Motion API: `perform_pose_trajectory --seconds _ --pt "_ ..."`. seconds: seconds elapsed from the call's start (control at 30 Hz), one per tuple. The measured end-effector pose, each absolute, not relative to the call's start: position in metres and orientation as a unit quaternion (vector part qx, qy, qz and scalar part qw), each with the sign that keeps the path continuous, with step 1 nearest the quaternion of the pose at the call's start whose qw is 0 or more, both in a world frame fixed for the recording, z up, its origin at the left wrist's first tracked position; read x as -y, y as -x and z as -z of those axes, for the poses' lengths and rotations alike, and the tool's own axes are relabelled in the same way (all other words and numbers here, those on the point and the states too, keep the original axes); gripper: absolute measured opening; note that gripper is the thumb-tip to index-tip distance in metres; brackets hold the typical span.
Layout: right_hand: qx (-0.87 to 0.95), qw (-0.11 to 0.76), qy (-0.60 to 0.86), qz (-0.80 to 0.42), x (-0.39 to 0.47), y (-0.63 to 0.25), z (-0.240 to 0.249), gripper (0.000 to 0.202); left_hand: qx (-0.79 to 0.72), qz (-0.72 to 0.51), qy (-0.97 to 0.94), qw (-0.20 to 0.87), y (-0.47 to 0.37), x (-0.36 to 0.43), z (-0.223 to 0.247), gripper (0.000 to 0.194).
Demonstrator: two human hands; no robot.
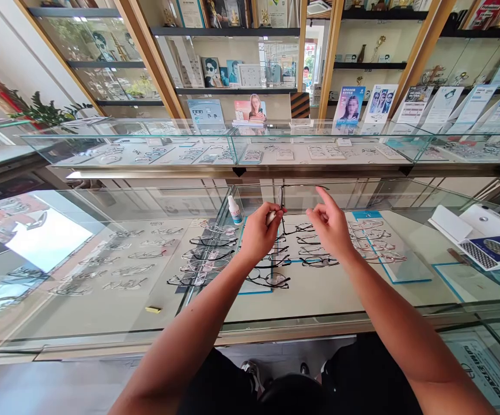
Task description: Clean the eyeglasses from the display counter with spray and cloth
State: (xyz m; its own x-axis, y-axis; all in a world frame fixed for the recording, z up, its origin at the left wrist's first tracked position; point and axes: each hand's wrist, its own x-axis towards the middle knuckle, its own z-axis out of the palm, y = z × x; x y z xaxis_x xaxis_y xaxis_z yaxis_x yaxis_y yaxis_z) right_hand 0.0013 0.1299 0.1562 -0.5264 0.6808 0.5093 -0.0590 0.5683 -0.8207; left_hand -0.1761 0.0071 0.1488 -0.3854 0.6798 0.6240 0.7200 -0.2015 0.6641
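Observation:
My left hand (262, 229) is closed on a pair of dark-framed eyeglasses (283, 199), held upright above the glass counter. A small whitish piece, too small to name, shows between its fingers. One thin temple of the glasses reaches right toward my right hand (331, 227). That hand's index finger is stretched out at the temple's far end, seemingly touching it; the thumb is apart and the other fingers are curled. A white spray bottle (234, 210) stands left of my left hand. Under both hands, rows of eyeglasses (319, 260) lie inside the counter.
The glass counter (319, 320) runs in front of me. On its right lies an open white box (470, 227) beside a blue patterned piece (498, 251). A yellow bit (152, 309) sits at left. Behind stands another glass showcase (146, 138) with upright leaflets (349, 106).

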Motion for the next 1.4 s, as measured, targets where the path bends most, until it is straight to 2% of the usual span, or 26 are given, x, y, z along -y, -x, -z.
perform_pose_trajectory --seconds 0.17,0.5,0.7,0.93,1.2,1.4 --pt "0.729 0.482 0.201 -0.443 -0.138 -0.007 -0.163 0.071 0.639 0.510 0.575 -0.011 0.174 -0.006 -0.152 0.015" --pt "0.696 0.539 0.192 -0.433 -0.141 -0.015 -0.170 0.073 0.638 0.504 0.581 -0.040 0.164 -0.005 -0.155 0.015" --pt "0.729 0.497 0.185 -0.432 -0.136 -0.010 -0.163 0.072 0.608 0.573 0.546 -0.062 0.160 -0.004 -0.157 0.023" --pt "0.800 0.408 0.185 -0.399 -0.121 -0.002 -0.154 0.035 0.600 0.589 0.538 -0.059 0.162 -0.006 -0.153 0.024" --pt "0.824 0.400 0.125 -0.381 -0.117 0.009 -0.141 0.037 0.548 0.602 0.580 -0.026 0.166 -0.011 -0.149 0.014" --pt "0.804 0.367 0.109 -0.454 -0.115 0.008 -0.148 0.033 0.548 0.598 0.579 -0.082 0.172 -0.013 -0.147 0.025"
